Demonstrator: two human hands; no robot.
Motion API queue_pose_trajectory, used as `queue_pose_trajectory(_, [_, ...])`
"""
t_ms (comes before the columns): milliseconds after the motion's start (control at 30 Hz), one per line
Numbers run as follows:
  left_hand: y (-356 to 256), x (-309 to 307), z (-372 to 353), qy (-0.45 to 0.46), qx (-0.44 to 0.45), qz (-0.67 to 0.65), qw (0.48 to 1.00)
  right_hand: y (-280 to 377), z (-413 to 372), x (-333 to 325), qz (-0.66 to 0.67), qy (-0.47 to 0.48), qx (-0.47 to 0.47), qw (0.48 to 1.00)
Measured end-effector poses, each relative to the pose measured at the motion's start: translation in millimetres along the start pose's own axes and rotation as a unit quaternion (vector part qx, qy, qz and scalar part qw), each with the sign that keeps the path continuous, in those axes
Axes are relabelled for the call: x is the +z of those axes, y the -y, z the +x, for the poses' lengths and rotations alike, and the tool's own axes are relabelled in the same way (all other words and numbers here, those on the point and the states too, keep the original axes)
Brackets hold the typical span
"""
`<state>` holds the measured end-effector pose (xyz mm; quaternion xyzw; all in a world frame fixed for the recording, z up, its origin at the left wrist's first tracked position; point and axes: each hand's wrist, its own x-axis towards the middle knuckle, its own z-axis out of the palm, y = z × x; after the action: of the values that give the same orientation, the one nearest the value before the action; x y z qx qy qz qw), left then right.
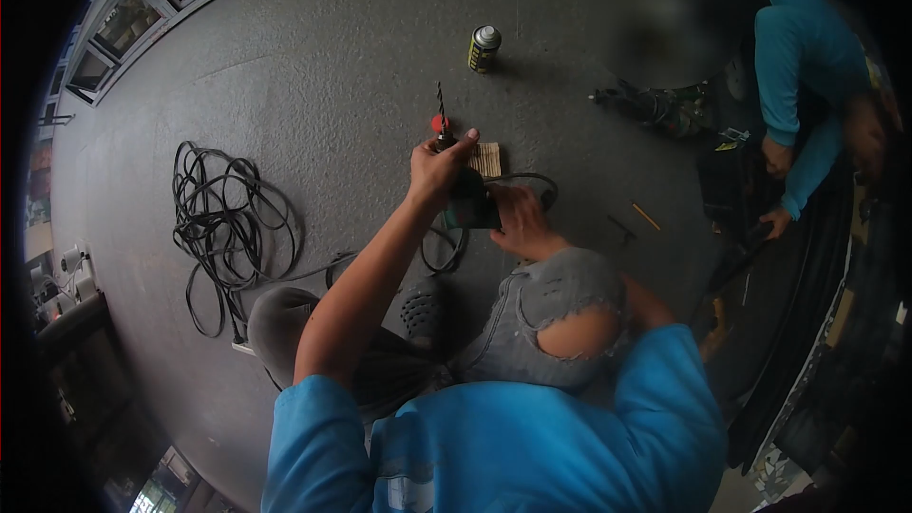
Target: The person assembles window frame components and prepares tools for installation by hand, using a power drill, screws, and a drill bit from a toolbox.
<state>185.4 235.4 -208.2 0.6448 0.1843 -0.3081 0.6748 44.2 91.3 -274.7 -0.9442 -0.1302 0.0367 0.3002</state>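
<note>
My left hand (440, 169) is wrapped round the front of a dark green power drill (468, 201), near the chuck. A long spiral bit (440, 104) points away from me. My right hand (519, 218) rests at the rear of the drill, its fingers bent against the body; what they grip is partly hidden. Just beyond my left hand, a red round object (440, 122) lies on the floor beside the bit. A piece of ribbed cardboard (485, 160) lies right of the chuck. Farther off stands a spray can (484, 48).
Coiled black cable (223, 228) lies at left. At right, a co-worker in a blue shirt (807, 47) bends over a black case (727, 180), near another tool (655, 104). A yellow pencil (646, 217) and small metal pieces (621, 228) are on the floor (332, 57).
</note>
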Motion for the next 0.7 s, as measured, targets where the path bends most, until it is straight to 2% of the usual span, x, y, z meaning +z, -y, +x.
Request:
queue_pose_trajectory(167, [4.2, -7.0, 8.1, 0.003, -0.010, -0.017, 1.000, 10.1, 15.2, -19.2, 0.004, -0.010, -0.025, 1.000])
queue_pose_trajectory(367, [-1.6, -20.4, 21.5, -0.030, -0.045, -0.082, 0.995, -0.4, 25.1, -22.7, -0.007, 0.048, -0.057, 0.997])
queue_pose_trajectory(467, [-2.3, -27.4, 22.8, -0.079, -0.050, -0.119, 0.989, 9.3, 34.5, -26.7, -0.187, -0.010, -0.079, 0.979])
queue_pose_trajectory(500, [-4.1, -25.8, 19.5, -0.083, -0.053, -0.127, 0.987, 4.6, 35.9, -22.6, -0.187, -0.012, -0.083, 0.979])
queue_pose_trajectory(600, [-13.3, -15.8, 3.1, -0.088, -0.051, -0.126, 0.987, -9.7, 39.3, -18.1, -0.083, -0.096, -0.079, 0.989])
queue_pose_trajectory(633, [-18.5, -15.3, -1.6, -0.092, -0.047, -0.128, 0.986, -11.9, 39.7, -15.5, -0.081, -0.097, -0.084, 0.988])
queue_pose_trajectory(700, [-26.3, -13.5, -11.2, -0.009, -0.028, -0.053, 0.998, -12.6, 38.0, -11.3, 0.024, -0.128, -0.110, 0.985])
